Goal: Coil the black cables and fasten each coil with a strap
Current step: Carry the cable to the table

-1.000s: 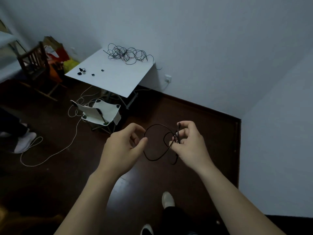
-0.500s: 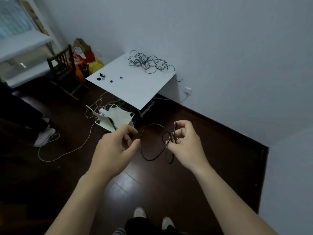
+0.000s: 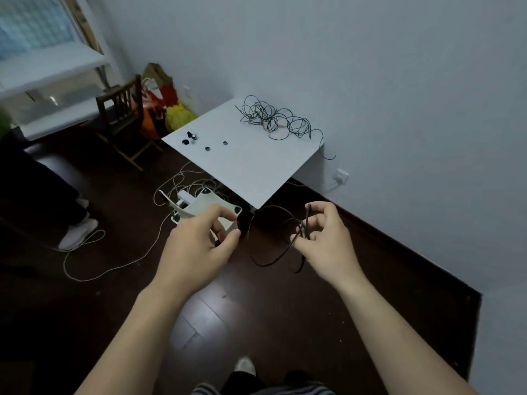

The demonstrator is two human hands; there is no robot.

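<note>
Black cable hangs as a loop between our hands — right hand pinches its crossing, left hand curled just beside the loop's left edge, contact we can't tell.

White table with tangled black cables, small straps.

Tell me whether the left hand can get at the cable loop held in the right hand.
Probably yes. The left hand is just beside the cable loop that the right hand pinches, at about the same height, with only open air between thumb and loop.
</note>
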